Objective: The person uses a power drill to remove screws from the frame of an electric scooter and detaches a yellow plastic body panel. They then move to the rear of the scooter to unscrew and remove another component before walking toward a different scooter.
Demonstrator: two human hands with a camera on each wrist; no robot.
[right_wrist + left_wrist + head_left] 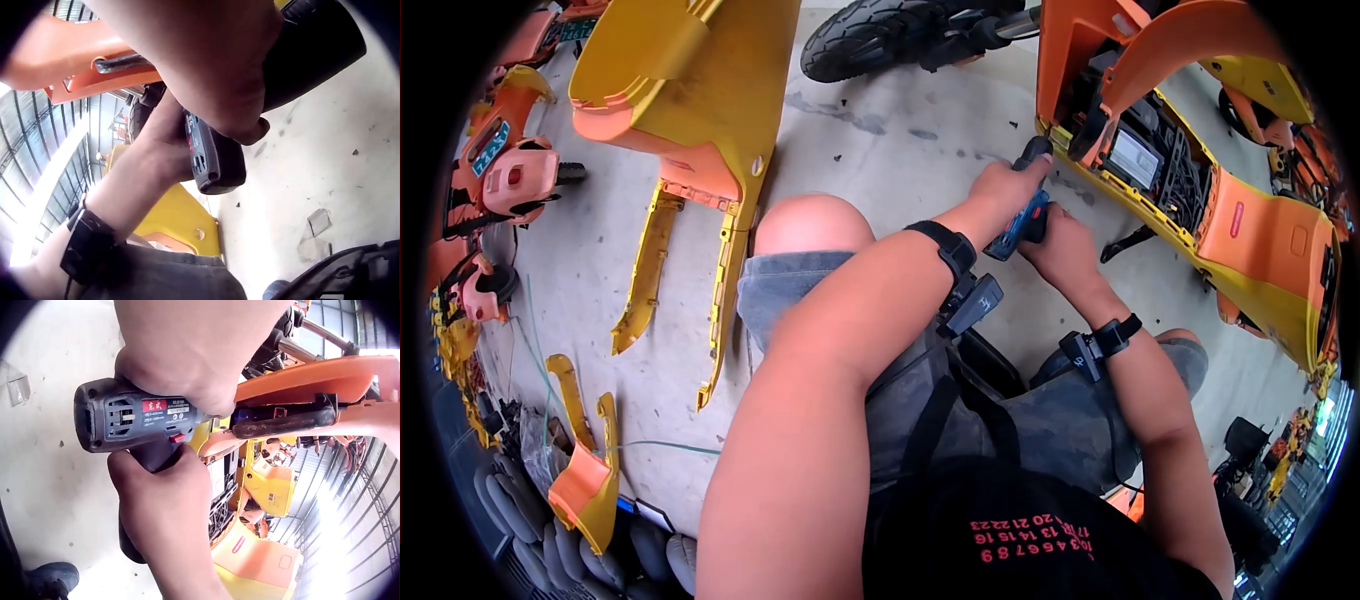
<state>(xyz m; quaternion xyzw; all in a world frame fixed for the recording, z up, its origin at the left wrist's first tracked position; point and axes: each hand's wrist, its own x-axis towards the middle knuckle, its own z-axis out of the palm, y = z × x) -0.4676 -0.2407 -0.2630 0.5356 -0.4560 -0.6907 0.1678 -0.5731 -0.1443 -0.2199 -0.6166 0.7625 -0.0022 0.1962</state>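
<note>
A blue and black cordless drill (150,419) with a red switch is held between both hands in front of the knees. My left hand (1000,190) grips its front end, the fingers wrapped over the body in the left wrist view. Lower down, my right hand (1065,245) holds the drill's handle, and the dark battery base (312,62) shows beyond that hand. The front of the drill points toward an orange and yellow scooter (1245,215). Its exposed compartment contains a white-labelled box (1135,155) and black cables (1188,185). The drill's tip is hidden.
A large yellow body panel (690,60) stands on the concrete floor at left, with a smaller panel (585,475) below. A tyre (865,40) is at the top. More scooters (520,185) line the left, near several dark seats (515,500). A green cord (665,445) crosses the floor.
</note>
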